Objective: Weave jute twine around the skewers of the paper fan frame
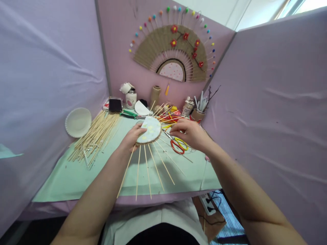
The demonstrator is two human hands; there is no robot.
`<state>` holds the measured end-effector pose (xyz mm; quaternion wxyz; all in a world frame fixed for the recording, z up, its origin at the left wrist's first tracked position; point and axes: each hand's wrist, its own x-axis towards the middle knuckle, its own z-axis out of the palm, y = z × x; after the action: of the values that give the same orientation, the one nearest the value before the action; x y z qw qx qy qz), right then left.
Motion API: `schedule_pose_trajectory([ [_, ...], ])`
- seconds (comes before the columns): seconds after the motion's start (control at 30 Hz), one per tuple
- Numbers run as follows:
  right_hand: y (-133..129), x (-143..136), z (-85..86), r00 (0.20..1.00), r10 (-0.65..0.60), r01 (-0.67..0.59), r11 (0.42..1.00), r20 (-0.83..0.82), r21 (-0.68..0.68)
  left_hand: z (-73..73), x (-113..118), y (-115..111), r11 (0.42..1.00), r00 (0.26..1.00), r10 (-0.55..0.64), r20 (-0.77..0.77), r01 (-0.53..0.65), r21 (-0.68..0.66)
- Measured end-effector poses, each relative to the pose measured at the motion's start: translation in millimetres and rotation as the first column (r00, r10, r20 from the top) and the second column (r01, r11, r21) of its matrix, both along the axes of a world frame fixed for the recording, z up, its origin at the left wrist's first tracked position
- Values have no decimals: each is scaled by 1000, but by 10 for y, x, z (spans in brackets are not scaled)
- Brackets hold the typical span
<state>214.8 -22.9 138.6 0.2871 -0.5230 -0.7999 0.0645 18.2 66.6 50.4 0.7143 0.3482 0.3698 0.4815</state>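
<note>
Plainly between both hands (131,136) (190,133), the disc (152,131).

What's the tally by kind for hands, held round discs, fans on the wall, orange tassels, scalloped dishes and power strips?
Hands: 2 (left hand, right hand)
Held round disc: 1
Wall fan: 1
Orange tassel: 1
Scalloped dish: 1
Power strip: 1
Total: 7
</note>
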Motion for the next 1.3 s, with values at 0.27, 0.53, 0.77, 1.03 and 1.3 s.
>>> schedule_pose_trajectory([
  [0.27,323,-90,-197,998,34,-27,993,54,-118,-27,19,-1,999,1000,-7,-14,8,32],
  [0.53,352,-83,-273,998,12,-4,991,56,-135,-35,12,-7,999,1000,-10,-25,11,34],
  [0.77,344,-113,-306,995,-20,32,992,101,-122,-54,17,5,999,999,-20,-34,21,42],
  [1.03,326,-151,-315,994,-53,64,992,100,-112,-41,26,-13,1000,999,-8,-37,9,28],
  [1.3,337,-153,-357,989,-79,91,992,125,-88,-65,29,-2,1000,999,-12,-31,13,28],
])
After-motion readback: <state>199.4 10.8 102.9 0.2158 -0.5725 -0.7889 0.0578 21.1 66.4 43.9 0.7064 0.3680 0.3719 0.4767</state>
